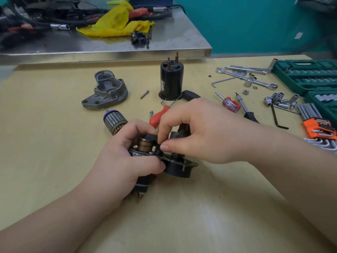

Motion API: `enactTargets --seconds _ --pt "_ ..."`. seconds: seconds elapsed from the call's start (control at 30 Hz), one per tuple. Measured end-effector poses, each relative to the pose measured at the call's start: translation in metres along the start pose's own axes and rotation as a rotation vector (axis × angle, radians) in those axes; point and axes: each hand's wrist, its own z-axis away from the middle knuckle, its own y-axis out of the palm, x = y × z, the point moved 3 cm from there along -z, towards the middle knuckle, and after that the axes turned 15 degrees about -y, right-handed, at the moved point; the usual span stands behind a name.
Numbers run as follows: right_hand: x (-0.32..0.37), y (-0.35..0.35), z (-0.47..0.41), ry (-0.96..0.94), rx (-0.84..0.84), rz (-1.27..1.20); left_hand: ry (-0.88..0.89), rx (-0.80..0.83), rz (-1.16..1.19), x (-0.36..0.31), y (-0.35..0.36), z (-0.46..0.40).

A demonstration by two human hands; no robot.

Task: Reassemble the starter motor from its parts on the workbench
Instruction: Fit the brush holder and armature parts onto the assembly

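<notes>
- Left hand (125, 157) grips the starter subassembly (175, 166); judged heavy, rigid metal, best held by its body.
- Right hand (193, 130) pinches a small black part (158, 150) on it.

Two bare forearms reach in from the bottom corners, no sleeves on either as far as the picture shows. The left hand (125, 156) and right hand (198, 132) wear no gloves, rings or watch. Fingernails are short and unpainted.
</notes>
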Motion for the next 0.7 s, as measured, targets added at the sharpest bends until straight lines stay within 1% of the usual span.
enactTargets --seconds 0.3,0.4,0.6,0.7 --pt "0.014 -0.001 0.002 -0.015 0.050 0.093 0.031 0.002 -0.023 0.001 0.001 0.000" --pt "0.021 0.004 0.002 -0.056 0.055 0.263 0.022 -0.009 -0.027 0.000 0.000 -0.001" --pt "0.034 0.009 0.000 -0.053 0.073 0.575 -0.007 -0.009 -0.008 -0.001 0.000 -0.003" --pt "0.032 0.012 0.001 -0.064 0.057 0.657 0.008 -0.014 -0.012 -0.002 0.000 -0.003"
